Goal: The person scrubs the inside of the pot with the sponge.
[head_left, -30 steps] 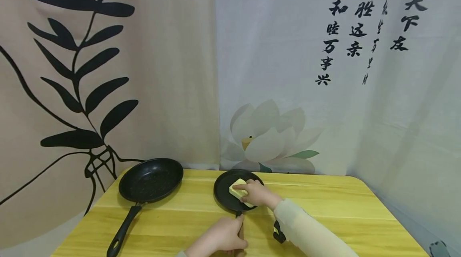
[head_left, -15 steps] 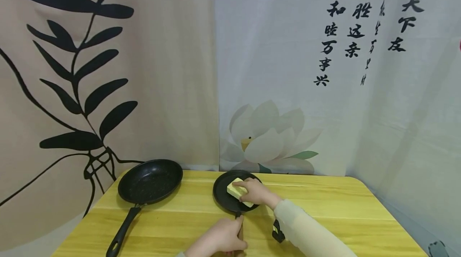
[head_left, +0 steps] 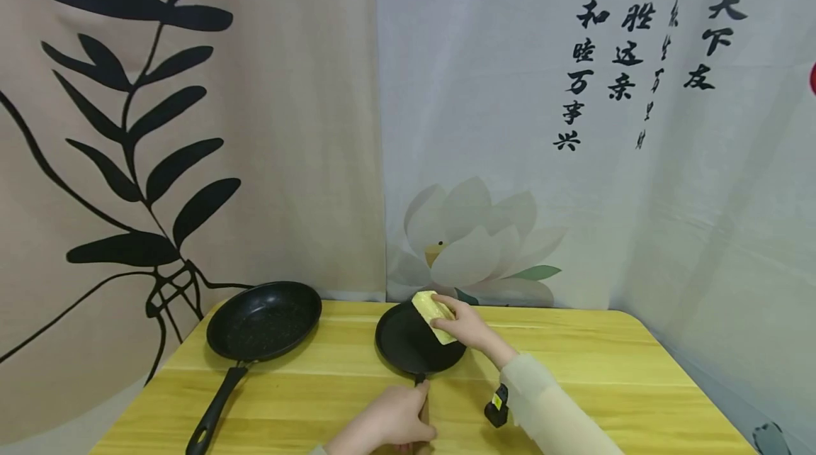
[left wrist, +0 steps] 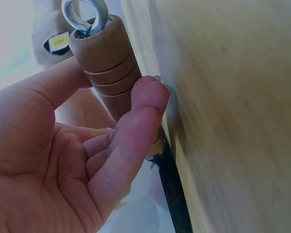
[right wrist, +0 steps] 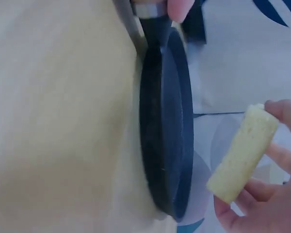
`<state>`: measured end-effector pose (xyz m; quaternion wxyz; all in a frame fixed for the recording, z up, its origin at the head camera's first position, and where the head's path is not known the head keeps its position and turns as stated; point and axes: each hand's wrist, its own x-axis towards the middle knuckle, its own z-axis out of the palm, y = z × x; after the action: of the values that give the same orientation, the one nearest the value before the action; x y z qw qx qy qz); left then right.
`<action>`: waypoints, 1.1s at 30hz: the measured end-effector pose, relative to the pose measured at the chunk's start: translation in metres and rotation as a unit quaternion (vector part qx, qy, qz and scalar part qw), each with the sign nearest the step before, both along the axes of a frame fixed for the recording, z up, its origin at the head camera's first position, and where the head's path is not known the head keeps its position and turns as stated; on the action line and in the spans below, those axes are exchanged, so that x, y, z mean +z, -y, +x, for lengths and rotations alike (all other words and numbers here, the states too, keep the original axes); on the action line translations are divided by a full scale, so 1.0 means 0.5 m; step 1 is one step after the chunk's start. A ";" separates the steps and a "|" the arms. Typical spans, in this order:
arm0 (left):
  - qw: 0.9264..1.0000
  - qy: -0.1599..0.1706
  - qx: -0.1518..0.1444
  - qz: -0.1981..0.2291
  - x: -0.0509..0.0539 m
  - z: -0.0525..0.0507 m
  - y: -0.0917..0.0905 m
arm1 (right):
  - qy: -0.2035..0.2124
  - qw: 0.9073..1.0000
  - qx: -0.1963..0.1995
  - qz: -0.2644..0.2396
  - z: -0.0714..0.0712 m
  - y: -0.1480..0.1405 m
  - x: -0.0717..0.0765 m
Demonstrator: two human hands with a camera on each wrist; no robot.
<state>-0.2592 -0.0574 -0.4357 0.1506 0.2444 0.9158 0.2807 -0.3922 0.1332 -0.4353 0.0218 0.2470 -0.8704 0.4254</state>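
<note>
My left hand [head_left: 397, 416] grips the wooden handle [left wrist: 109, 58] of a small flat black pan [head_left: 408, 341]; a metal ring [left wrist: 99, 17] tips that handle. The pan sits on the table, its round cooking surface facing up. My right hand [head_left: 470, 327] pinches a pale yellow sponge [head_left: 428, 307] between thumb and fingers, tilted, over the pan's right side. In the right wrist view a gap separates the sponge [right wrist: 245, 153] from the pan [right wrist: 169, 131].
On the left of the yellow wooden table [head_left: 331, 398] stands a larger black frying pan [head_left: 264, 320], its handle toward the front. A printed curtain [head_left: 306, 122] hangs just behind the table's far edge. A black strap piece [head_left: 496, 407] shows at the right wrist.
The right hand has lifted the sponge up off the pan's surface and tilted it, moving slightly right. My left hand stays on the handle, and the pan has hardly moved.
</note>
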 end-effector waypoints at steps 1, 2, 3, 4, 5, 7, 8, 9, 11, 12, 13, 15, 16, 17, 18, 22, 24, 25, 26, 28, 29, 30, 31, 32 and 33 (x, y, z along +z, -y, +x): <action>1.000 0.004 -0.001 0.003 0.000 -0.001 0.000 | 0.009 1.000 -0.004 -0.016 0.004 -0.003 -0.003; 1.000 0.002 -0.006 -0.002 -0.006 -0.006 0.002 | 0.017 0.999 -0.008 -0.033 0.009 -0.005 -0.005; 1.000 0.006 -0.008 0.001 -0.007 -0.009 0.002 | 0.023 0.998 -0.015 -0.050 0.012 -0.007 -0.008; 1.000 0.008 -0.009 0.004 -0.009 -0.010 0.002 | 0.028 0.997 -0.024 -0.064 0.017 -0.010 -0.013; 1.000 0.007 -0.011 0.005 -0.010 -0.011 0.001 | 0.031 0.996 -0.035 -0.079 0.020 -0.012 -0.018; 1.000 -0.004 -0.011 0.003 -0.013 -0.011 0.001 | 0.030 0.992 -0.063 -0.108 0.023 -0.015 -0.026; 1.000 -0.011 -0.011 0.001 -0.012 -0.010 0.001 | 0.032 0.989 -0.076 -0.124 0.023 -0.015 -0.030; 1.000 -0.010 -0.006 0.009 -0.006 -0.006 0.001 | 0.032 0.986 -0.085 -0.139 0.024 -0.016 -0.034; 1.000 -0.014 -0.003 0.006 -0.004 -0.002 0.001 | 0.040 0.980 -0.102 -0.168 0.024 -0.018 -0.042; 1.000 -0.013 0.000 0.006 -0.004 -0.001 0.000 | 0.046 0.976 -0.107 -0.181 0.024 -0.019 -0.046; 1.000 -0.008 0.004 0.009 -0.003 0.000 0.000 | 0.053 0.974 -0.107 -0.194 0.024 -0.019 -0.049; 1.000 -0.003 0.007 0.012 -0.002 0.002 0.000 | 0.057 0.970 -0.108 -0.209 0.026 -0.021 -0.056; 1.000 0.001 0.009 0.015 -0.002 0.002 0.000 | 0.064 0.968 -0.109 -0.219 0.026 -0.022 -0.060; 1.000 0.004 0.008 0.017 -0.001 0.003 0.000 | 0.067 0.966 -0.109 -0.226 0.028 -0.022 -0.063; 1.000 0.007 0.008 0.017 -0.001 0.003 -0.001 | 0.071 0.963 -0.111 -0.233 0.031 -0.023 -0.065; 1.000 -0.002 0.004 0.015 0.001 0.000 0.000 | 0.086 0.956 -0.121 -0.254 0.033 -0.025 -0.068; 1.000 -0.011 0.005 0.010 0.002 -0.003 0.000 | 0.086 0.954 -0.125 -0.258 0.031 -0.026 -0.067; 1.000 -0.009 0.006 0.012 0.000 -0.002 -0.001 | 0.086 0.954 -0.126 -0.259 0.032 -0.028 -0.070; 1.000 -0.011 0.007 0.010 -0.001 -0.003 -0.001 | 0.087 0.953 -0.129 -0.261 0.032 -0.029 -0.071; 1.000 -0.001 0.013 0.011 -0.003 -0.004 -0.002 | 0.086 0.952 -0.128 -0.264 0.031 -0.032 -0.074; 1.000 0.009 0.018 0.017 -0.004 -0.005 -0.002 | 0.085 0.953 -0.127 -0.263 0.031 -0.033 -0.075; 0.999 0.014 0.021 0.020 -0.004 -0.005 -0.002 | 0.084 0.953 -0.126 -0.262 0.030 -0.033 -0.076; 0.999 0.020 0.024 0.025 -0.005 -0.005 -0.002 | 0.085 0.953 -0.125 -0.261 0.030 -0.033 -0.077; 0.999 0.024 0.027 0.028 -0.005 -0.005 -0.001 | 0.087 0.953 -0.126 -0.260 0.030 -0.033 -0.077; 0.999 0.031 0.029 0.032 -0.006 -0.005 0.000 | 0.088 0.954 -0.127 -0.257 0.029 -0.033 -0.078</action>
<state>-0.2617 -0.0572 -0.4385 0.1627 0.2137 0.9079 0.3217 -0.3778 0.1495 -0.4741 0.0615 0.0821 -0.7542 0.6485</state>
